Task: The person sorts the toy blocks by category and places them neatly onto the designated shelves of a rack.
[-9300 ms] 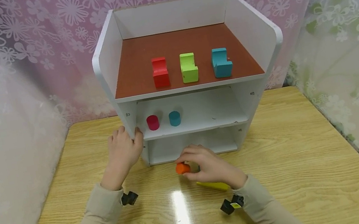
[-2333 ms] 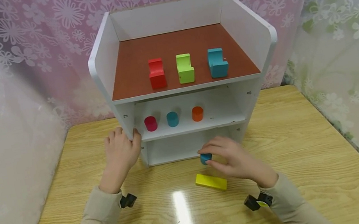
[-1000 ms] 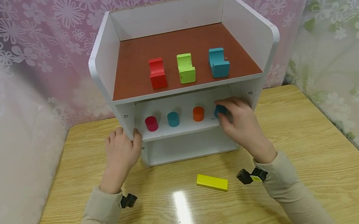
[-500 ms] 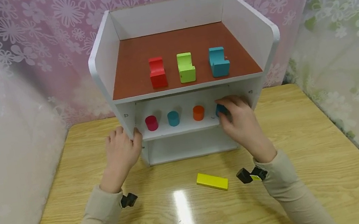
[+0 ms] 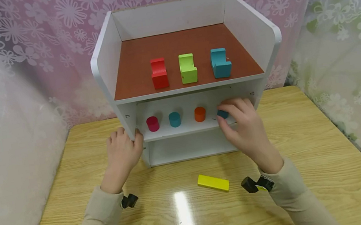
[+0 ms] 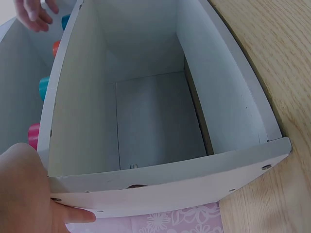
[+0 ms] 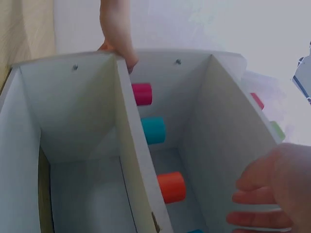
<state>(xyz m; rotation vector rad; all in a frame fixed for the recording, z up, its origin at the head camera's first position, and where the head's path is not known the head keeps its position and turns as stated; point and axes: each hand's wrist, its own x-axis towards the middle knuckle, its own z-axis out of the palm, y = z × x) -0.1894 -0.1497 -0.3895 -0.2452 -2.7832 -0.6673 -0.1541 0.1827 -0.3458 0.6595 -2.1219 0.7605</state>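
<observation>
My left hand grips the left side panel of a white shelf unit, thumb on the front edge. On the middle shelf stand a pink cylinder block, a teal cylinder block, an orange cylinder block and, furthest right, a blue cylinder block. My right hand is around the blue one in the head view. From the left wrist view, a gap shows between the right hand's fingers and the blue block. Loosely bent fingers hold nothing in the right wrist view.
Red, lime green and teal notched blocks stand along the brown top. A yellow rectangular block lies on the wooden table before the unit. Below the cylinders is a lower shelf.
The orange cylinder, then the blue one, went from the table area onto the middle shelf. Lately my right hand has let go of the blue block and drawn back slightly. The left hand stays put.
</observation>
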